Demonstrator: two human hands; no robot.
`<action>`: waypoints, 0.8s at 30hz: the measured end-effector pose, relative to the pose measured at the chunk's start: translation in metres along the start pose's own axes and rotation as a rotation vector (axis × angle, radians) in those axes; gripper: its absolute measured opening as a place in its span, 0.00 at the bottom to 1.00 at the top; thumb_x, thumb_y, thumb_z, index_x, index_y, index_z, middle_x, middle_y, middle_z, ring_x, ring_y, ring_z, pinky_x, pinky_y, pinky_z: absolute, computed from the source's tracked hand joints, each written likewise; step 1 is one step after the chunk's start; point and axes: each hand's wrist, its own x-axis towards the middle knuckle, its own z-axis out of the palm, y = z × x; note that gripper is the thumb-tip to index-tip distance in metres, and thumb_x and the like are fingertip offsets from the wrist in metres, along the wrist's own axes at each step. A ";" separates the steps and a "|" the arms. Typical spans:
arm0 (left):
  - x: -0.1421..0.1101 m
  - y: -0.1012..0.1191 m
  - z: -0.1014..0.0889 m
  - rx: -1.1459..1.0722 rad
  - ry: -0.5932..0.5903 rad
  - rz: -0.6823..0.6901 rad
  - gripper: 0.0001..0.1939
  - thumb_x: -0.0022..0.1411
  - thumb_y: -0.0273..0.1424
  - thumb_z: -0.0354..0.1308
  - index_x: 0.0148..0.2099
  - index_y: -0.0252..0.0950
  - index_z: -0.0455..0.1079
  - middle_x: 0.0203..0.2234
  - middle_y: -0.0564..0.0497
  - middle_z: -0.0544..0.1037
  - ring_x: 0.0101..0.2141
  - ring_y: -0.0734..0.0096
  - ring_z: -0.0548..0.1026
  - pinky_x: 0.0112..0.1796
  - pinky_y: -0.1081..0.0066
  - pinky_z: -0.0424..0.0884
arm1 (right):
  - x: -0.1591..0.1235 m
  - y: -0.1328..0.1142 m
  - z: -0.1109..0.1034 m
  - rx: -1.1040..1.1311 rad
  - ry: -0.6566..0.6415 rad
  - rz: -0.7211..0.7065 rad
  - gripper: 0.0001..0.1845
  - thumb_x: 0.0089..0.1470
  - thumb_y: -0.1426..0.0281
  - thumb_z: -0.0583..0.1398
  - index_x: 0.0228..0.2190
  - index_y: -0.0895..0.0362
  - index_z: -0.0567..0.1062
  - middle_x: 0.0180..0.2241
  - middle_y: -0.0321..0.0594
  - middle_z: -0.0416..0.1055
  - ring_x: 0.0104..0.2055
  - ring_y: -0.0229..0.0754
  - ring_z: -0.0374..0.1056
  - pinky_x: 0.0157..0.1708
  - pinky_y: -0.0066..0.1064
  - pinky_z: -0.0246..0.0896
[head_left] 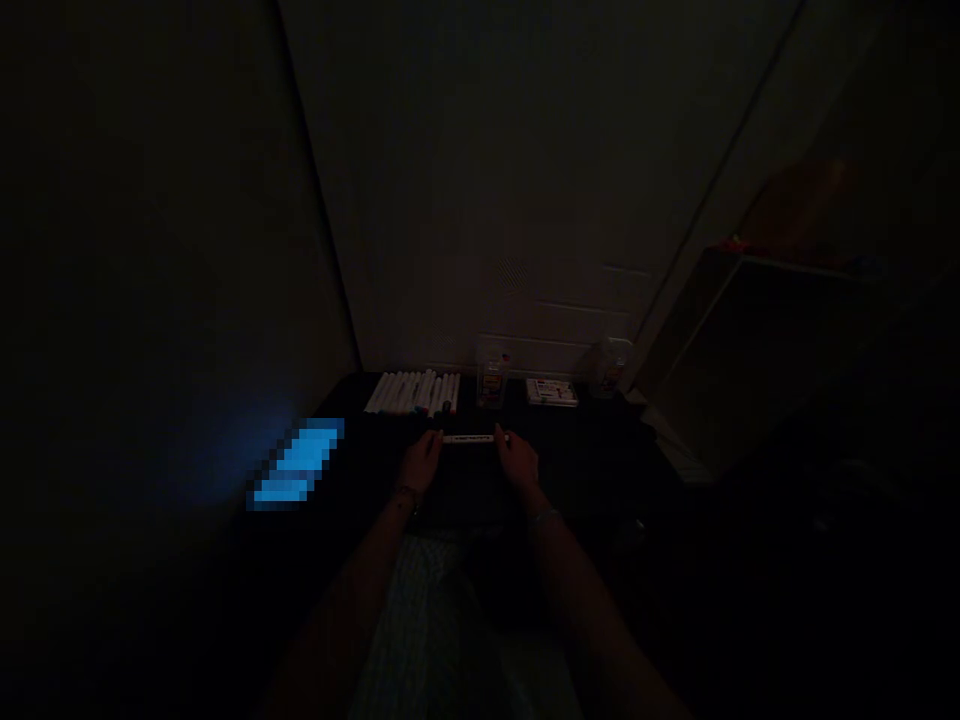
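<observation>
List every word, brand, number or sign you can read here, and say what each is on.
No text can be read.
White pen between the left hand and right hand: dark print, too small.
Clear container: label, too small and dim.
Flat white case: print, too small.
Container at right: label, too dim.
Bright blue panel: pixelated, nothing legible.

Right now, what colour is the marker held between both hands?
The marker looks white with dark printing, best seen in the head view.
</observation>
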 end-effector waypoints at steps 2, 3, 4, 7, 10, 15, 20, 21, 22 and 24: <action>0.000 0.000 0.001 0.027 0.009 -0.016 0.17 0.59 0.41 0.39 0.37 0.38 0.65 0.29 0.50 0.74 0.31 0.70 0.71 0.32 0.75 0.62 | 0.001 0.001 0.001 0.003 0.000 -0.005 0.31 0.56 0.52 0.35 0.32 0.54 0.71 0.31 0.39 0.71 0.35 0.37 0.66 0.31 0.24 0.52; 0.001 0.000 0.001 0.041 0.014 -0.023 0.17 0.60 0.41 0.38 0.37 0.38 0.65 0.30 0.49 0.74 0.31 0.70 0.71 0.32 0.74 0.62 | 0.002 0.001 0.002 0.001 -0.001 -0.002 0.31 0.56 0.52 0.35 0.32 0.54 0.70 0.31 0.39 0.71 0.35 0.37 0.66 0.32 0.24 0.52; 0.001 0.000 0.002 0.052 0.015 -0.027 0.17 0.60 0.40 0.38 0.37 0.38 0.65 0.30 0.48 0.74 0.31 0.69 0.72 0.32 0.74 0.62 | 0.002 0.001 0.002 -0.001 -0.004 0.000 0.31 0.56 0.52 0.35 0.32 0.54 0.70 0.31 0.39 0.71 0.35 0.37 0.66 0.32 0.24 0.52; 0.001 0.000 0.002 0.075 -0.001 -0.028 0.17 0.60 0.40 0.37 0.38 0.38 0.64 0.31 0.47 0.74 0.32 0.69 0.72 0.31 0.74 0.61 | 0.002 0.002 0.002 -0.002 0.002 -0.016 0.31 0.56 0.52 0.35 0.33 0.53 0.70 0.32 0.39 0.71 0.35 0.37 0.65 0.32 0.24 0.52; 0.001 0.000 0.002 0.095 -0.009 -0.042 0.17 0.61 0.40 0.37 0.38 0.38 0.64 0.31 0.47 0.74 0.31 0.68 0.71 0.30 0.73 0.61 | 0.002 0.002 0.003 -0.004 0.004 -0.025 0.31 0.56 0.52 0.35 0.32 0.53 0.70 0.31 0.38 0.71 0.35 0.37 0.65 0.32 0.24 0.51; 0.002 0.000 0.003 0.042 -0.001 -0.045 0.17 0.61 0.39 0.36 0.36 0.38 0.64 0.29 0.48 0.73 0.30 0.70 0.71 0.30 0.74 0.61 | 0.003 0.005 0.006 0.016 -0.005 -0.020 0.32 0.55 0.51 0.34 0.31 0.53 0.70 0.31 0.37 0.70 0.34 0.36 0.65 0.31 0.23 0.51; 0.002 0.000 0.002 -0.013 0.012 -0.019 0.17 0.60 0.40 0.36 0.36 0.37 0.63 0.29 0.50 0.73 0.30 0.71 0.70 0.31 0.75 0.61 | 0.006 0.007 0.006 0.051 -0.035 -0.024 0.32 0.55 0.50 0.33 0.34 0.52 0.70 0.32 0.36 0.70 0.35 0.36 0.65 0.31 0.23 0.51; 0.002 0.000 0.003 -0.016 0.009 -0.013 0.17 0.60 0.40 0.37 0.36 0.37 0.63 0.30 0.50 0.73 0.30 0.71 0.70 0.31 0.75 0.62 | 0.006 0.008 0.006 0.057 -0.043 -0.021 0.33 0.55 0.50 0.33 0.34 0.51 0.70 0.32 0.36 0.70 0.35 0.36 0.65 0.31 0.23 0.52; 0.002 -0.001 0.003 -0.019 0.005 -0.006 0.17 0.60 0.40 0.37 0.36 0.37 0.63 0.30 0.50 0.73 0.30 0.71 0.70 0.31 0.75 0.62 | 0.006 0.008 0.006 0.062 -0.047 -0.020 0.33 0.55 0.50 0.33 0.34 0.51 0.70 0.32 0.36 0.70 0.35 0.36 0.65 0.31 0.23 0.52; 0.003 -0.002 0.004 -0.022 0.001 0.000 0.17 0.60 0.40 0.37 0.37 0.37 0.63 0.30 0.50 0.73 0.30 0.71 0.70 0.31 0.74 0.62 | 0.007 0.008 0.006 0.071 -0.049 -0.024 0.33 0.55 0.51 0.33 0.33 0.52 0.71 0.32 0.37 0.71 0.35 0.37 0.65 0.31 0.24 0.52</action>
